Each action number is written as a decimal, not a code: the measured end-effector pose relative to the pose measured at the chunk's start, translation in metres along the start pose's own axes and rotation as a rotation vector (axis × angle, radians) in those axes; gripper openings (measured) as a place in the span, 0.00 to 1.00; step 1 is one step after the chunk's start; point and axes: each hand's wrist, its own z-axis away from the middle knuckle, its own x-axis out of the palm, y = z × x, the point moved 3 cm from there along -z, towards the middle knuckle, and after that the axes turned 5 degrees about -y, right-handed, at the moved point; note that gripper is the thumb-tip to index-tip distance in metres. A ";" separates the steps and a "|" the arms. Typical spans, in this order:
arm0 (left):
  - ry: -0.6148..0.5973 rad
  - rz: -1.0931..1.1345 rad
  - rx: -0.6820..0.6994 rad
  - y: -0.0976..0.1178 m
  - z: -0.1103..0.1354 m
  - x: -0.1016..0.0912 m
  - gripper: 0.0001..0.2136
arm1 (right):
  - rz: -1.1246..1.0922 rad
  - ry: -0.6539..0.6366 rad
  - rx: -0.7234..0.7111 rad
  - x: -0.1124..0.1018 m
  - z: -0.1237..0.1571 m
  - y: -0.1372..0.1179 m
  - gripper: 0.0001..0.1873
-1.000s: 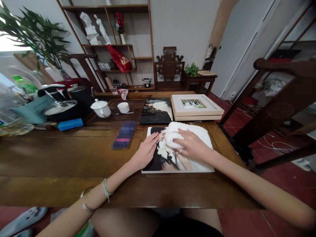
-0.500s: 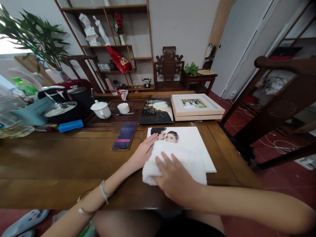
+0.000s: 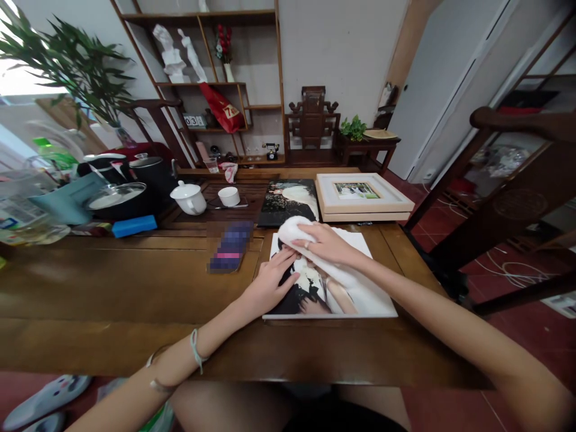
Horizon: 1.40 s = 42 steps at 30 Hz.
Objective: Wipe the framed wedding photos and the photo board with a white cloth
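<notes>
Wooden table (image 3: 135, 294) bears photo panel (image 3: 310, 291); left hand (image 3: 270, 283) flat upon it, right hand (image 3: 330, 244) gripping white cloth (image 3: 292, 228). Framed picture (image 3: 357, 191) at one o'clock; shelving (image 3: 261, 107) at eleven

A brown wooden bench (image 3: 112, 294) with a glossy top has a portrait photo panel (image 3: 328, 302) lying flat near its front edge. Just beyond sit a dark photo panel (image 3: 288, 204) and, beside it, two stacked pale-wood picture frames (image 3: 365, 212). To the left lie a smartphone (image 3: 231, 247) and a blue block (image 3: 134, 227); farther back stand a white lidded teapot (image 3: 189, 200), a white cup (image 3: 229, 196) and a black lidded pan (image 3: 123, 211).
</notes>
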 end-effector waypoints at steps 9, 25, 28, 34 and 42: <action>-0.012 -0.013 0.020 -0.001 0.000 -0.001 0.19 | 0.023 -0.186 -0.110 0.001 -0.025 0.004 0.13; 0.062 0.062 -0.111 -0.008 0.002 0.008 0.22 | 0.344 -0.033 -0.113 0.006 0.126 0.014 0.15; 0.068 0.044 -0.107 -0.009 0.002 0.010 0.22 | 0.288 -0.122 -0.204 0.019 0.143 -0.023 0.18; 0.056 0.039 -0.095 -0.008 0.001 0.008 0.22 | 0.291 -0.102 -0.179 0.011 0.130 -0.003 0.18; 0.061 0.044 -0.068 -0.010 0.001 0.008 0.21 | 0.342 -0.038 -0.082 -0.004 0.087 0.044 0.16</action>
